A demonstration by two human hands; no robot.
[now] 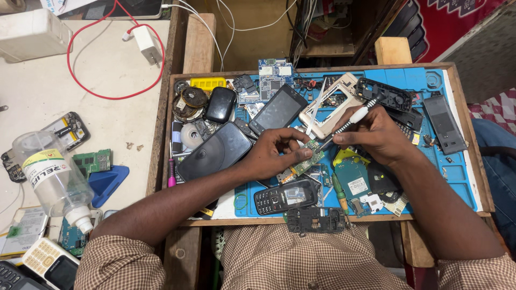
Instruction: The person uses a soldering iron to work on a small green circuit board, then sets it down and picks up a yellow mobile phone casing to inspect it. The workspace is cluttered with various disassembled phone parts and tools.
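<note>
Head camera footage is taken from above a wooden tray (462, 113) lined with a blue mat (457, 177) and crowded with phone parts. A small green circuit board (307, 156) is pinched between the fingers of the left hand (271, 153) and held just above the mat, near the middle of the tray. A slim tool with a white handle (352, 119) is gripped like a pen by the right hand (376, 134), and its dark tip is set against the upper edge of the board. A black smartphone (215, 151) is seen just left of the left hand, and a second one (278, 109) above it. A black keypad phone (285, 196) is laid below the board, near the tray's front edge. On the table to the left, a clear plastic bottle (51, 180) is lying tilted, well apart from both hands, and a red cable (80, 86) is looped behind it.
</note>
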